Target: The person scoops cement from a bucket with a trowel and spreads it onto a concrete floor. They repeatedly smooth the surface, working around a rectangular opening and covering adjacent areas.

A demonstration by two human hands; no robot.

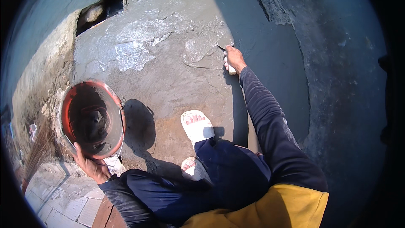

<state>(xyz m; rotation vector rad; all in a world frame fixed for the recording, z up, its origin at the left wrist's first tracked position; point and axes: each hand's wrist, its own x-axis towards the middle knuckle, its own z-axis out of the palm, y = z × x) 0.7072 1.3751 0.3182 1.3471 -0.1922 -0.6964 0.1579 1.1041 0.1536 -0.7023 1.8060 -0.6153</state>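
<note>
My right hand (234,60) grips the pale handle of a trowel (224,38), whose blade rests on wet grey cement (160,38) at the upper middle. At the lower left my left hand (90,164) grips the lower rim of an orange bucket (68,109) coated in grey, with dark grey mix inside and a thin wire handle. The bucket is tipped slightly toward me.
A dark opening (101,12) with rubble sits at the upper left, another broken hole (262,1) at the upper right. A straw broom (38,147) and tiles (63,194) lie lower left. My sandalled feet (196,128) stand on the rough surface.
</note>
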